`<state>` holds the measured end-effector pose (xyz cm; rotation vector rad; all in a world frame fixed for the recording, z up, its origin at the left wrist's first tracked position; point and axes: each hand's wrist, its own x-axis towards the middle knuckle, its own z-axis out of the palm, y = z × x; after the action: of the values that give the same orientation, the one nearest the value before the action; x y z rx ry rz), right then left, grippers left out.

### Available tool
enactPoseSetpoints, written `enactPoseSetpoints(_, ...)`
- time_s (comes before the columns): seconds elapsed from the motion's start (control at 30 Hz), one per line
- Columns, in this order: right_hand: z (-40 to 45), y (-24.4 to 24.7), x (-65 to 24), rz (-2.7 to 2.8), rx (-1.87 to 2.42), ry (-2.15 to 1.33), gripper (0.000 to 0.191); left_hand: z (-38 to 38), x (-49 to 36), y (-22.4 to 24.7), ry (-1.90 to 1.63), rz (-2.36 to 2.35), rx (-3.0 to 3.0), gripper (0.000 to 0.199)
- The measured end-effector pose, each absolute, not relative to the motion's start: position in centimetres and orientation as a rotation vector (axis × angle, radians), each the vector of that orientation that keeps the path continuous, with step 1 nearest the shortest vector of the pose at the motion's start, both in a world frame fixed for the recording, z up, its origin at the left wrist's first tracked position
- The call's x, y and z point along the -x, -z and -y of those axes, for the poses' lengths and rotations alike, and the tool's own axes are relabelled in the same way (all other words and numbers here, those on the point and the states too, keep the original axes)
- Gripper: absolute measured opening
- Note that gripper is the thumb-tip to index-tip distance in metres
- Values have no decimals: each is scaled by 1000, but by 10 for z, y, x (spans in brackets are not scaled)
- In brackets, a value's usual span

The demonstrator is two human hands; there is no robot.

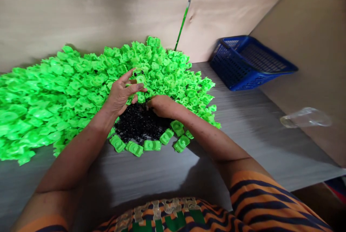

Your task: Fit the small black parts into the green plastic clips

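My left hand (119,93) is closed around a bright green plastic toy car body (141,79), held up above the pile. A small black wheel axle (138,74) shows at the far end of that car, by my index finger. My right hand (162,104) is low, at the far edge of a heap of black wheel axles (137,123). Its fingers are pressed together, and whatever they pinch is hidden. Several green car bodies (152,145) lie in a curve along the near side of the black heap.
A large mound of green car bodies (67,84) spreads behind and left, against the wooden wall panel (81,8). On the right, a blue plastic basket (243,69) leans tilted by the side wall. Nearer lies a clear plastic cup (306,117) on the grey table (238,116).
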<state>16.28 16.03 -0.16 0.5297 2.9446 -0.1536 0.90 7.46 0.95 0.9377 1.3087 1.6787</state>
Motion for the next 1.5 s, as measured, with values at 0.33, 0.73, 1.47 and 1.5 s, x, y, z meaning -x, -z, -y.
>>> enactPoseSetpoints(0.33, -187, -3, -177, -3306, -221, 764, 27, -77, -7, -8, -1686, -1285, -832, 62)
enactPoseSetpoints(0.73, -174, -4, -172, -3546, -663, 1307, 30, -75, -12, -11, -1719, -1261, -772, 52)
enactPoseSetpoints(1.47, -158, -6, -170, -3681, -864, 627, 21, -75, -20, -8, -1705, -1246, -804, 58)
enactPoseSetpoints(1.5, -157, -6, -169, -3677, -870, 630, 21, -74, -21, -8, -1709, -1248, -800, 59)
